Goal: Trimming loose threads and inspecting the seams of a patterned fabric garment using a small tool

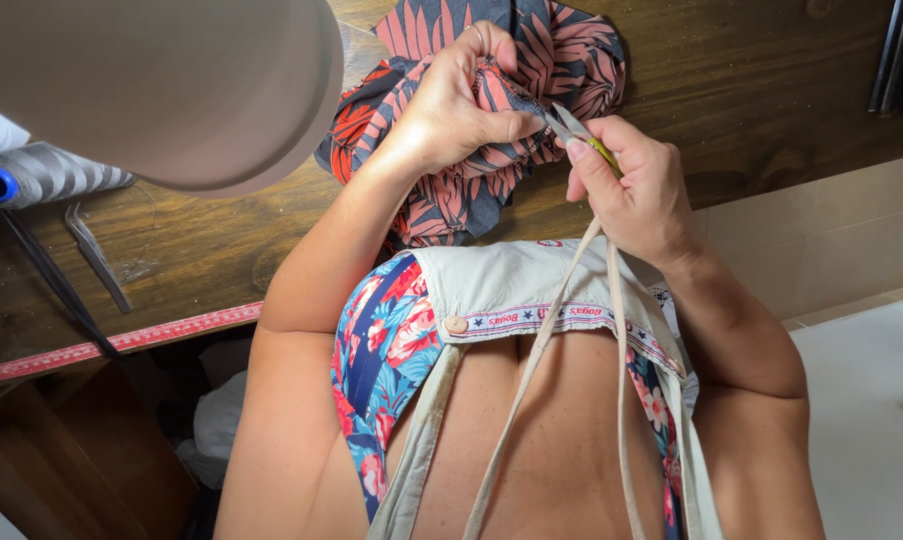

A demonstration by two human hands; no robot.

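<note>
Item, trimming step: my left hand [452,105] pinches the leaf-print fabric [532,60] bunched on the wooden table [752,90], my right hand [637,185] closes round small thread snips [575,128] at its seam edge; next, I judge, a careful snip clear of cloth.

A dark brown wooden table [752,90] fills the far part of the view, its grain and knots plain under even light. A red measuring tape [122,342] runs along its near edge on the left. Beyond the table's right end stands a wall of pale beige tiles [832,240], and near it on the right lies a smooth white floor [872,400]. Beneath the table on the left the space is in shadow.
</note>
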